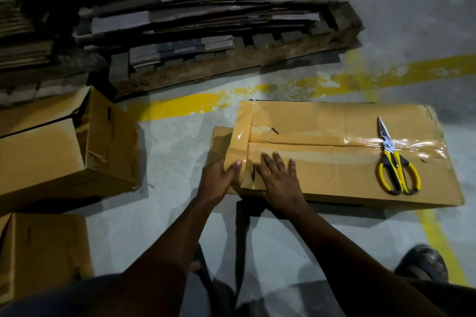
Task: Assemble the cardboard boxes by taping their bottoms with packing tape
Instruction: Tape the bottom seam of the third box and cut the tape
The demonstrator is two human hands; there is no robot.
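A long brown cardboard box (334, 175) lies bottom-up on the floor, with clear packing tape (322, 144) along its centre seam. A second strip of tape (240, 136) runs across the box's left end. My left hand (219, 180) grips the near left corner, thumb pressing that strip's loose end down over the edge. My right hand (279, 177) lies flat, fingers spread, on the box top just beside it. Yellow-handled scissors (394, 165) rest on the box near its right end. No tape roll is in view.
Two other brown boxes sit at the left: one (59, 147) on its side, one (43, 252) near my knee. A wooden pallet (231, 64) stacked with flattened cartons stands behind. Yellow floor lines cross the concrete. My shoe (422, 262) is at lower right.
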